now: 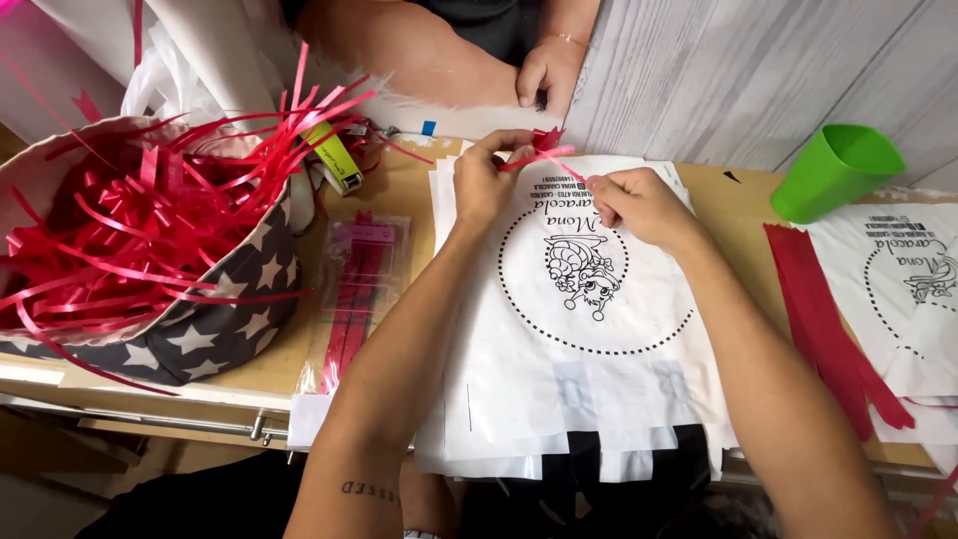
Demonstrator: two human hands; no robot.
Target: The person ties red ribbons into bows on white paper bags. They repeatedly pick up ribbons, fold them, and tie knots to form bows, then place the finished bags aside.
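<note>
Ribbon is everywhere on my left: a star-patterned fabric basket [200,329] at nine o'clock brims with loose red strips [130,220], and a yellow-green lighter [334,160] lies just past its rim toward eleven. Beside the basket, a clear packet of red strips [354,289] lies flat on the wooden table [409,195].

At twelve o'clock my left hand [486,180] pinches one end of a short red ribbon [544,150], thumb and forefinger closed tight on it. My right hand [639,205] grips the other end the same way, fingers curled in, so the strip runs between both hands just above the top edge of a stack of white printed bags [579,339].

I judge the ribbon feather-light, limp and rather slick; it will curl or slip unless held near its ends with fingertips, as now. The bags look thin and slidy too.

Farther right, flat red strips [818,329] lie at three o'clock, with a green plastic cup [833,170] tipped toward two. Another person's hand [547,70] rests beyond the table.
</note>
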